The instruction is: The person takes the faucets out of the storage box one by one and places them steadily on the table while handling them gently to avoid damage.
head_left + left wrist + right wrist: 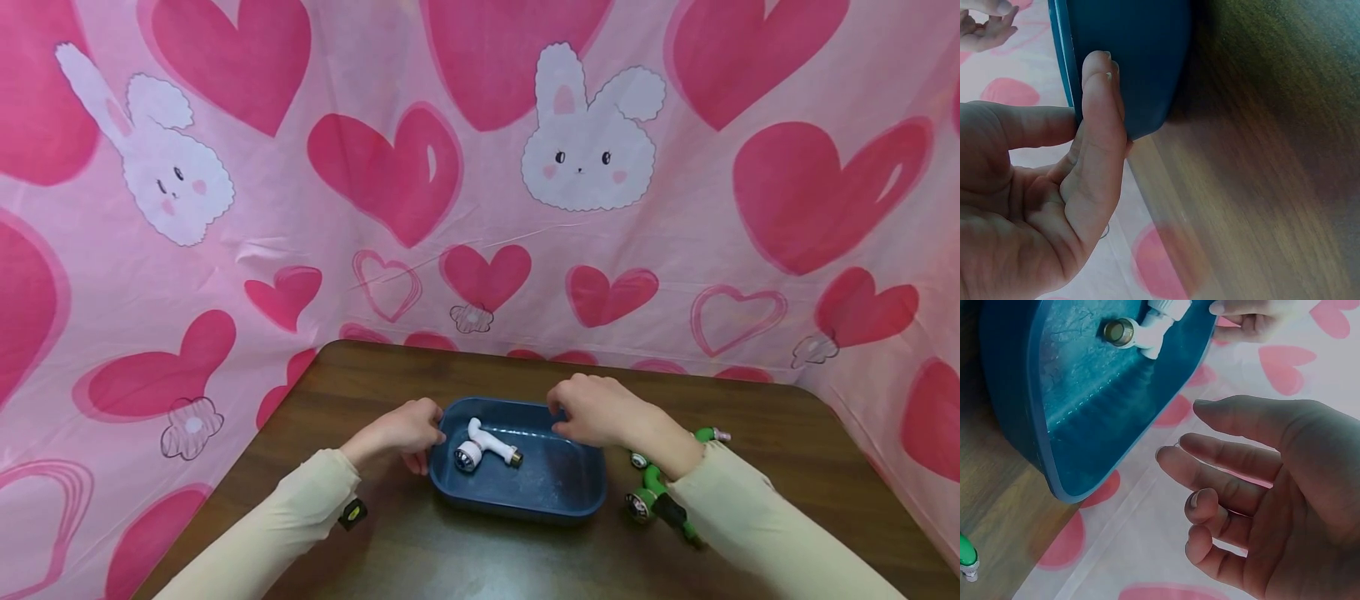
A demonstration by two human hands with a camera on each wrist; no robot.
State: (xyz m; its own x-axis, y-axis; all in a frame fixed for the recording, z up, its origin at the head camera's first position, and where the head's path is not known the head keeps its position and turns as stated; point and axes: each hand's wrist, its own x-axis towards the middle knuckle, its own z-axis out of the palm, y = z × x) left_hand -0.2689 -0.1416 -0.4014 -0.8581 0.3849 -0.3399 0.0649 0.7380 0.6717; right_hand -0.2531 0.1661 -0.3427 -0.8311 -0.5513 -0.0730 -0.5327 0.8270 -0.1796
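A dark blue plastic basin [558, 479] stands on the table, holding one white faucet [491, 443] with a brass threaded end [1118, 332]. My left hand [405, 429] is at the basin's left end. In the left wrist view, that hand's thumb [1044, 128] meets the rim while the fingers [1102, 112] lie along the outer wall, pinching it. My right hand [600, 412] hovers over the far right side of the basin. Its fingers [1229, 487] are loosely bent and hold nothing in the right wrist view.
Right of the basin, a green faucet [652, 483] with a dark section lies on the table, partly behind the right sleeve. Another green piece [705, 434] shows beyond the forearm. A pink cloth [487, 192] with hearts and rabbits hangs behind the brown wooden table [390, 367].
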